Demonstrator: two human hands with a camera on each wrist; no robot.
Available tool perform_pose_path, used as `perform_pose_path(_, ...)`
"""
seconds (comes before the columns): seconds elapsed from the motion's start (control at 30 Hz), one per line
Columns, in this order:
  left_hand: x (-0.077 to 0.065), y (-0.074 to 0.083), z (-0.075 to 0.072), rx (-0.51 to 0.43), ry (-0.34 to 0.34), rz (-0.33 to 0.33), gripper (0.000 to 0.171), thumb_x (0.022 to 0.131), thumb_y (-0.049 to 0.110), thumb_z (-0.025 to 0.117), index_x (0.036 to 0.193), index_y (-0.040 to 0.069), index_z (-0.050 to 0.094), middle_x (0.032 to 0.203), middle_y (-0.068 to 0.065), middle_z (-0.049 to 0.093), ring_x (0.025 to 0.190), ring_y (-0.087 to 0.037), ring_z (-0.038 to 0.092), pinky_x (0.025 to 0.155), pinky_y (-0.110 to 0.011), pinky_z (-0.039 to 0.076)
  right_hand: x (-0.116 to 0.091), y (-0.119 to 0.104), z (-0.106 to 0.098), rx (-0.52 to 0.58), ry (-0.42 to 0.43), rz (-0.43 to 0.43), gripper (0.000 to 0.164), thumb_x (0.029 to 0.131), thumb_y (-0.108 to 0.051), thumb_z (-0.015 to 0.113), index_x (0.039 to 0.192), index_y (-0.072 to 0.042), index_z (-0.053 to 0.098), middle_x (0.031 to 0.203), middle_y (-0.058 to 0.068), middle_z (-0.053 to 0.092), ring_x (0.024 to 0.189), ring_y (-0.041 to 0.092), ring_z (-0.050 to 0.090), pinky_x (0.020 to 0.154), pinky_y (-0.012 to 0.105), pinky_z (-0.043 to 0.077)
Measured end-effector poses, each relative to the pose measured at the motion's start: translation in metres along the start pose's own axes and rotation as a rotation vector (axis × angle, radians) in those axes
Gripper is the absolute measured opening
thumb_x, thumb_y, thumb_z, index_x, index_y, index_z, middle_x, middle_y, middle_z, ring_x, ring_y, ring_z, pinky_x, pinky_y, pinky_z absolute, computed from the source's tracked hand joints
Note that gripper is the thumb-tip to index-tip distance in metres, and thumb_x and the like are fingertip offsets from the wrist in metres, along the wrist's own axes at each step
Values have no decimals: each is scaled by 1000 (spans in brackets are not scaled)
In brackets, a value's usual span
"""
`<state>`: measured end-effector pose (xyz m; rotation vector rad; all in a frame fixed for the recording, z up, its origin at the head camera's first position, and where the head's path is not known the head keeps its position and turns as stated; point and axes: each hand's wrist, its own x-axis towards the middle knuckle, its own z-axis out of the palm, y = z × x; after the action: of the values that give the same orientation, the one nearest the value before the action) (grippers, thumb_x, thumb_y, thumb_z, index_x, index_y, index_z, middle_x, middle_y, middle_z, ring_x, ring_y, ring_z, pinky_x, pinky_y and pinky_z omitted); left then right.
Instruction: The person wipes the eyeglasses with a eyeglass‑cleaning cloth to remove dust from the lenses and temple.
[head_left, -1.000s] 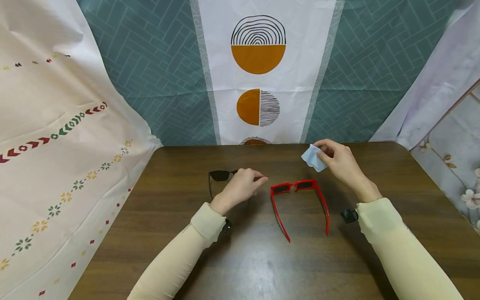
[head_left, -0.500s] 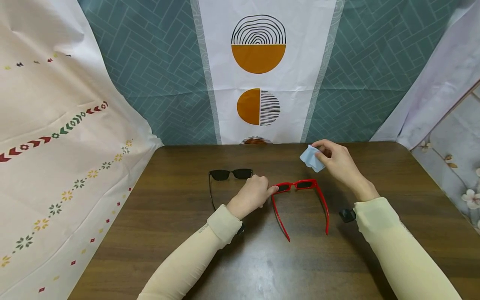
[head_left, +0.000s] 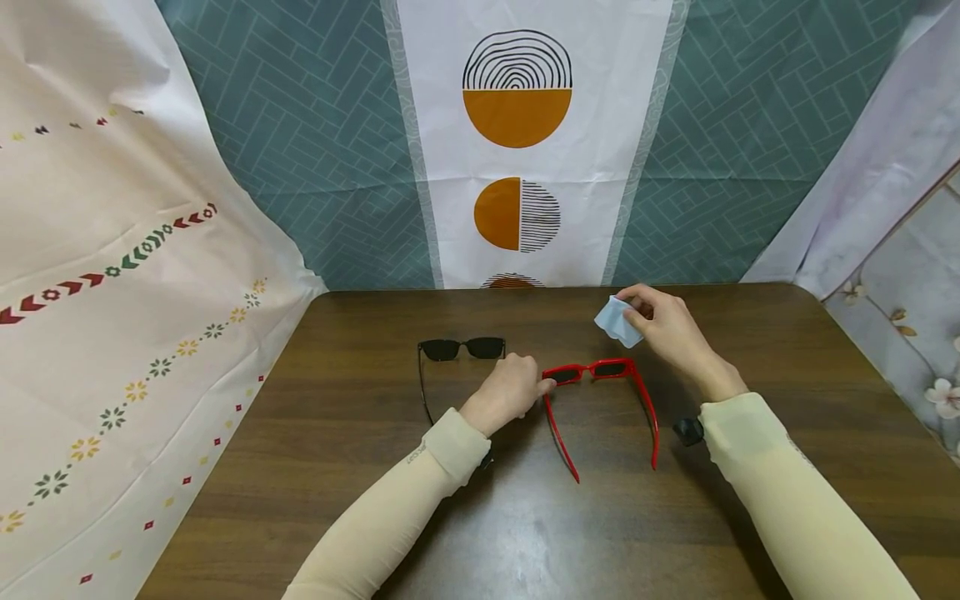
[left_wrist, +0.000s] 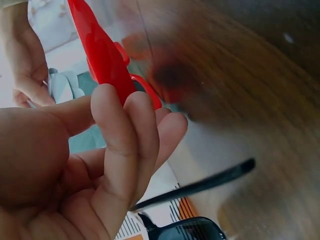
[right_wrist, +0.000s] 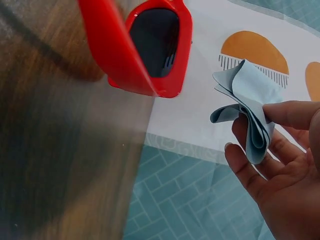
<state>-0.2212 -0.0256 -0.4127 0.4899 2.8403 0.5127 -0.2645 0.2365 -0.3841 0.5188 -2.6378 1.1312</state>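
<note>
Red-framed sunglasses [head_left: 585,372] stand on the table with their temples unfolded toward me. My left hand [head_left: 507,388] pinches their left front corner, by the hinge; in the left wrist view its fingertips [left_wrist: 111,102] lie against the red frame [left_wrist: 102,47]. Beyond the sunglasses, my right hand [head_left: 670,333] holds a folded light-blue cleaning cloth [head_left: 619,322] above the table. The right wrist view has the cloth [right_wrist: 250,102] between thumb and fingers, its folded layers hanging loose. Black sunglasses [head_left: 442,350] rest to the left, their right temple mostly hidden behind my left hand.
The brown wooden table [head_left: 315,467] runs back to a teal and white patterned curtain [head_left: 352,208]. A cream patterned cloth [head_left: 135,350] hangs along the left side, and a pale floral one [head_left: 911,283] along the right.
My left hand has moved right from the black sunglasses to the red ones and taken hold of their corner. The right hand with the cloth has shifted slightly left.
</note>
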Motion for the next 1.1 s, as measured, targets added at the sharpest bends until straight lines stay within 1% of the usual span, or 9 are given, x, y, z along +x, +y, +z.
perform_pose_path(0.1, 2, -2, 0, -3, -5, 13, 58, 107, 38, 60, 62, 4, 74, 42, -1, 56, 41, -13, 59, 59, -26, 50, 0, 0, 3, 4, -10, 6, 24, 102, 2, 61, 126, 1, 66, 91, 17, 67, 77, 29, 60, 63, 24, 47)
perform_pose_path(0.17, 3, -3, 0, -22, -11, 12, 56, 107, 37, 60, 64, 4, 75, 43, -1, 56, 44, -13, 62, 61, -26, 52, 0, 1, 4, 7, -13, 9, 25, 102, 2, 61, 126, 1, 66, 91, 17, 67, 77, 28, 60, 63, 24, 47)
perform_pose_path(0.23, 5, -4, -1, -57, -19, 2, 53, 108, 33, 59, 67, 4, 75, 44, -1, 57, 46, -14, 65, 55, -26, 50, -1, 1, 4, 10, -15, 12, 25, 102, 2, 61, 126, 1, 66, 91, 16, 67, 77, 28, 59, 63, 25, 47)
perform_pose_path(0.33, 7, -5, -1, -99, -21, -18, 49, 108, 27, 59, 67, 5, 72, 45, -2, 58, 47, -15, 67, 44, -23, 42, -1, 1, 5, 12, -21, 15, 25, 102, 1, 61, 127, 0, 66, 92, 16, 67, 77, 28, 59, 63, 25, 46)
perform_pose_path(0.53, 7, -7, -1, -159, 14, -34, 56, 107, 21, 59, 52, 11, 54, 46, -5, 59, 47, -19, 67, 40, -22, 34, -2, 3, 5, 12, -29, 17, 25, 103, 0, 61, 127, 0, 66, 92, 15, 67, 78, 28, 59, 64, 26, 46)
perform_pose_path(0.6, 7, -7, -2, -194, 41, -23, 55, 106, 19, 58, 52, 12, 54, 47, -5, 60, 48, -21, 68, 40, -22, 34, -3, 3, 4, 14, -23, 15, 25, 103, 0, 61, 127, -1, 66, 92, 15, 67, 78, 28, 59, 64, 26, 46)
perform_pose_path(0.83, 8, -7, -8, -279, 140, 29, 44, 106, 23, 59, 66, 9, 68, 48, 0, 61, 54, -22, 71, 43, -23, 42, -4, 4, 4, 20, -2, 11, 24, 102, 1, 63, 126, -1, 67, 91, 15, 67, 78, 28, 60, 65, 24, 47)
perform_pose_path(0.93, 8, -7, -11, -293, 167, 47, 43, 106, 24, 60, 67, 8, 70, 48, 0, 61, 54, -23, 71, 41, -22, 39, -5, 2, 4, 28, -5, 13, 24, 102, 0, 63, 126, -1, 67, 92, 15, 68, 79, 28, 61, 65, 25, 48)
perform_pose_path(1.1, 9, -5, -17, -305, 174, 38, 45, 106, 27, 61, 66, 9, 69, 51, -4, 64, 54, -26, 70, 39, -22, 33, -6, -2, 2, 36, 4, 6, 25, 102, 0, 64, 126, -1, 67, 91, 15, 68, 79, 28, 61, 65, 24, 47)
